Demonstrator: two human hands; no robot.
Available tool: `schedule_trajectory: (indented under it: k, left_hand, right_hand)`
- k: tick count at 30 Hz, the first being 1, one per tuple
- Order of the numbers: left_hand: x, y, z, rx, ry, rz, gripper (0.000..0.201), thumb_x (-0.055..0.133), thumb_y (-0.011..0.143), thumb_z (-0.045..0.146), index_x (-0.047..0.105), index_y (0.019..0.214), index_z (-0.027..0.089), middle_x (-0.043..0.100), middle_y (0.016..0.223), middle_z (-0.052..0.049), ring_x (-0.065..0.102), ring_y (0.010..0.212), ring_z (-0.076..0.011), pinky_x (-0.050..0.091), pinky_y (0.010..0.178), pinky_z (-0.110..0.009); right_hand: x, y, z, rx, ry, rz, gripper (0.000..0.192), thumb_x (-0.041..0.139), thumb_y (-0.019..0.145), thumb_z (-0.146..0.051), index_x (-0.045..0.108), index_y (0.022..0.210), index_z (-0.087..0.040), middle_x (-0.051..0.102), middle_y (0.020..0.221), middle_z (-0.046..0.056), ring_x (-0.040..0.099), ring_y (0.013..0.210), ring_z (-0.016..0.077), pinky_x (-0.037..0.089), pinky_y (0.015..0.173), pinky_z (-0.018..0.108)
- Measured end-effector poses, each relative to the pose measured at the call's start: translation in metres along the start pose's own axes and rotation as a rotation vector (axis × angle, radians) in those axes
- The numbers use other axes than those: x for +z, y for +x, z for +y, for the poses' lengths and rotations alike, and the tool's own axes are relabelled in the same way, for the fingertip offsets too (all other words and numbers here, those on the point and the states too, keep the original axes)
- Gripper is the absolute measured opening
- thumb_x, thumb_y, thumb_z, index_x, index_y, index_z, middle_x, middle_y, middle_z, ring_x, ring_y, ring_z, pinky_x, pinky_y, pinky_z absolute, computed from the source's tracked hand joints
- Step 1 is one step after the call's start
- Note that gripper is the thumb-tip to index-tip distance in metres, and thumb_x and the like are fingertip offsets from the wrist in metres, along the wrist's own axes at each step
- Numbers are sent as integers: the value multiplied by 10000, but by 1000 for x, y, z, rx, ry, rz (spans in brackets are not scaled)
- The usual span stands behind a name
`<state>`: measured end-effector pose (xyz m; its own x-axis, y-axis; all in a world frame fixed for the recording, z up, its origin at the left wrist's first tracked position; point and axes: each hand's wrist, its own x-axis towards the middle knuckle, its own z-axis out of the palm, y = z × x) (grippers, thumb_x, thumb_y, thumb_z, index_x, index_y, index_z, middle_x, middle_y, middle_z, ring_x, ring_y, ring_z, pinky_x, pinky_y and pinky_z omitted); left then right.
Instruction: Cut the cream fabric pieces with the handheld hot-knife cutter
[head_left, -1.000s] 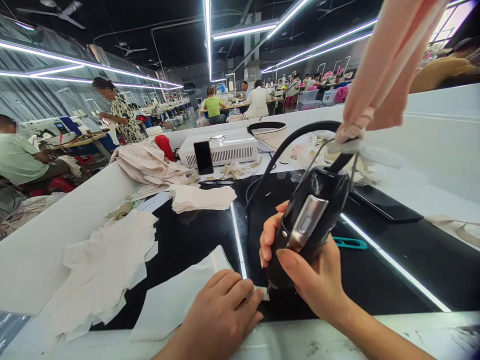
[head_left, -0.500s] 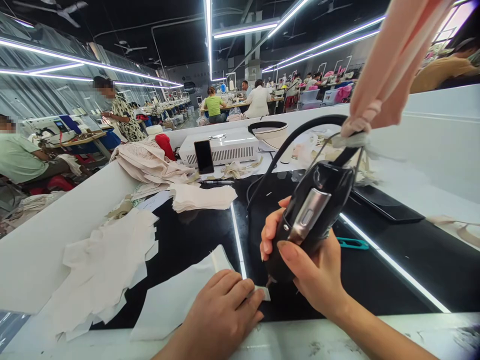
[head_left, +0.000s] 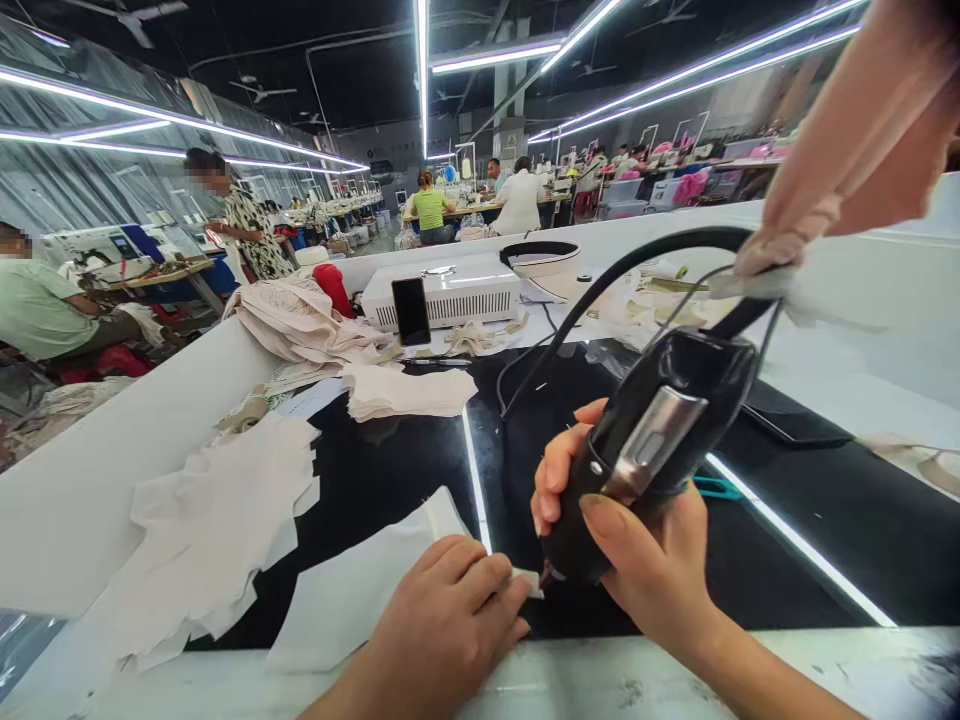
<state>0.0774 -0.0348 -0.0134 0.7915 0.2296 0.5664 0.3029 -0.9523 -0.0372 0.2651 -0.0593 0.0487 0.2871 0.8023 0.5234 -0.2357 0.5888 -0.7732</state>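
My right hand (head_left: 637, 535) is closed around a black corded handheld power tool (head_left: 637, 450) with a metal plate on its side. The tool leans, its small tip low at the end of a pale fabric strip. My left hand (head_left: 457, 610) has its fingers bent and pressed together, holding a white fabric piece (head_left: 341, 590) down on the black tabletop (head_left: 405, 465). A narrow end of that fabric sticks out past my left fingertips, by the tool's tip. A pink cloth (head_left: 847, 150) is knotted around the cord above the tool.
Cut white fabric pieces (head_left: 210, 520) lie at left, and a beige stack (head_left: 409, 390) farther back. Behind stand a white vented box (head_left: 457, 300), a phone (head_left: 411, 312) and a round bowl-like container (head_left: 544, 270). A teal tool (head_left: 716, 488) lies at right. White side walls (head_left: 127, 470) border the table.
My right hand and the tool have shifted right and slightly down, the tip now at the fabric end. The pink cloth has swung right. My left hand stays nearly in place.
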Motion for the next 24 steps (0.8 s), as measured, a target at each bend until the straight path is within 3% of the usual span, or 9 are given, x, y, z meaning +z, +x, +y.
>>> schedule_trajectory:
  k: [7, 16, 24]
  left_hand:
    - [-3, 3, 0, -13, -17, -9, 271, 468, 1170, 284, 702, 1201, 151, 745, 1030, -38, 708, 913, -215, 610, 853, -364]
    - [-16, -8, -11, -11, -34, -32, 292, 420, 1186, 263, 695, 1177, 165, 756, 1047, -22, 731, 1000, -170, 573, 1072, -347]
    - [-17, -12, -14, -52, -52, -44, 277, 431, 1181, 272, 689, 1186, 170, 758, 1088, -32, 739, 1008, -180, 582, 1085, -363]
  right_hand:
    - [-1, -2, -2, 6, -27, -9, 264, 802, 975, -432, 605, 1101, -311, 667, 846, -28, 643, 587, 137, 597, 517, 276]
    - [-1, -1, -1, 11, -19, 4, 396, 860, 918, -484, 604, 1165, -310, 675, 837, -23, 639, 573, 137, 578, 486, 263]
    - [-9, -4, 2, 2, -9, -12, 403, 860, 927, -419, 623, 1237, -318, 689, 864, -21, 670, 619, 145, 605, 541, 274]
